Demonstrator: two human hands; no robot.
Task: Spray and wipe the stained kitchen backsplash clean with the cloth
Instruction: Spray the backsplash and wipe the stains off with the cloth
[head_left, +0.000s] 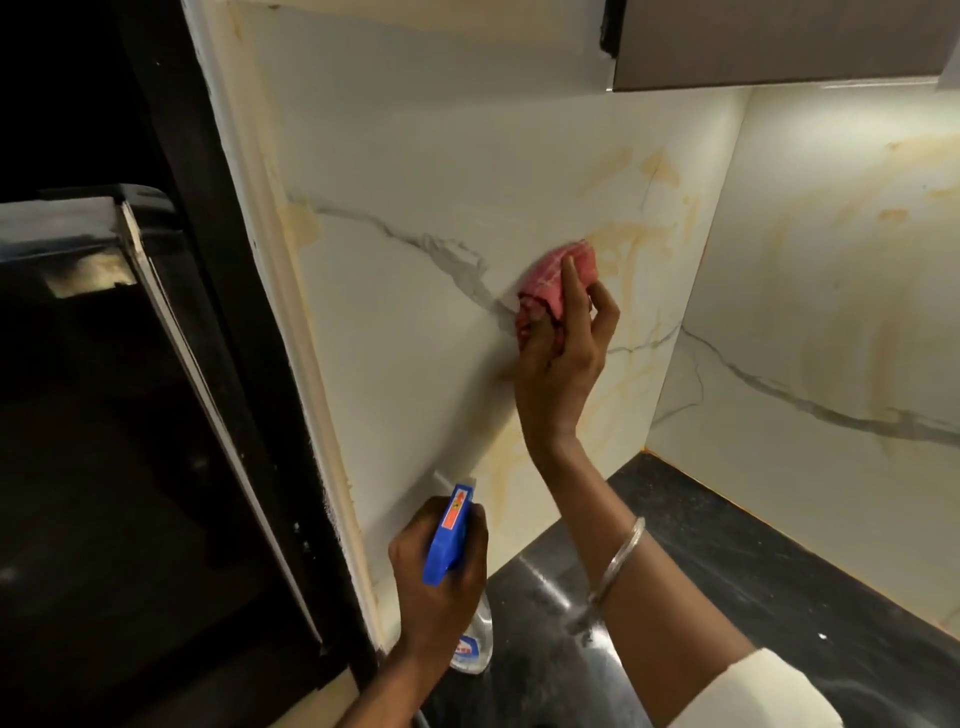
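Wiping step. The right hand (561, 364) grips the bunched pink cloth (556, 275), fingers curled round it, and presses it on the backsplash (415, 338). Yellow stains (634, 244) lie just right of and below the cloth. Well below the cloth, the left hand (436, 587) wraps round the spray bottle (449, 535), whose nozzle seemingly faces the wall. The next move probably calls for firm rightward sweeps across the streaks.
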